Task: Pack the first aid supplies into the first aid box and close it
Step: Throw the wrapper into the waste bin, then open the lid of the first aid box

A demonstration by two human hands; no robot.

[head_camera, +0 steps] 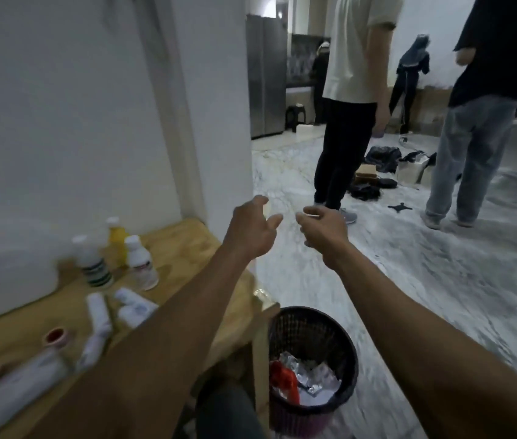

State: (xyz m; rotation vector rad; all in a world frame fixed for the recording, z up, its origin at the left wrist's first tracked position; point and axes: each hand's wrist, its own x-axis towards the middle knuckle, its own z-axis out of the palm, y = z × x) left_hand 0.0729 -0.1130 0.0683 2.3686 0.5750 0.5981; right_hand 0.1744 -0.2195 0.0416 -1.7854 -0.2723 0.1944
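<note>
Head view shows both arms stretched forward past the wooden surface (187,245), over the marble floor (409,280). Left hand (252,231) has its grip loosely spread, fingers curled, holding nothing. Right hand (322,231) is close beside it, not touching; its thumb and forefinger are drawn near together, but whether they pinch anything cannot be told. On the surface at the left stands the white first aid box (7,274), blurred. Just right of it stand 3 bottles (138,261), one with a yellow body. Nearer the camera lie white tubes (100,315) and 2 pink-rimmed rolls (56,337). A dark mesh bin (312,369) with wrappers inside sits on the floor against the surface's edge. 2 people (352,99) stand further off.
</note>
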